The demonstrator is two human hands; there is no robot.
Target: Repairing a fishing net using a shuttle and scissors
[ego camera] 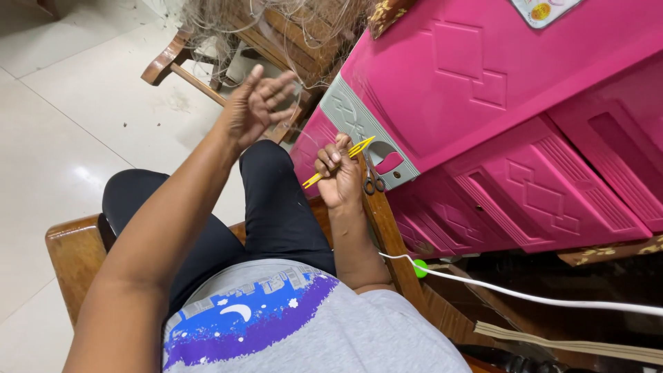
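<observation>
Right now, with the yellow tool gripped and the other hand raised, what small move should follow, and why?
Probably bring the yellow netting needle in the right hand up toward the left hand. The left hand is raised with fingers spread, a thin line seems to run from it, and the tangled net hangs just beyond.

Likely home: pink plastic cabinet (497,117), tiled floor (62,131).

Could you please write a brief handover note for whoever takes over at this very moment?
Left hand: raised, fingers spread, a thin line looped around them.
Right hand: closed on a yellow netting needle, beside the pink plastic cabinet.
Fishing net is heaped on the wooden chair ahead; scissors hang by the cabinet.
How much of the net is done or left cannot be told.
</observation>
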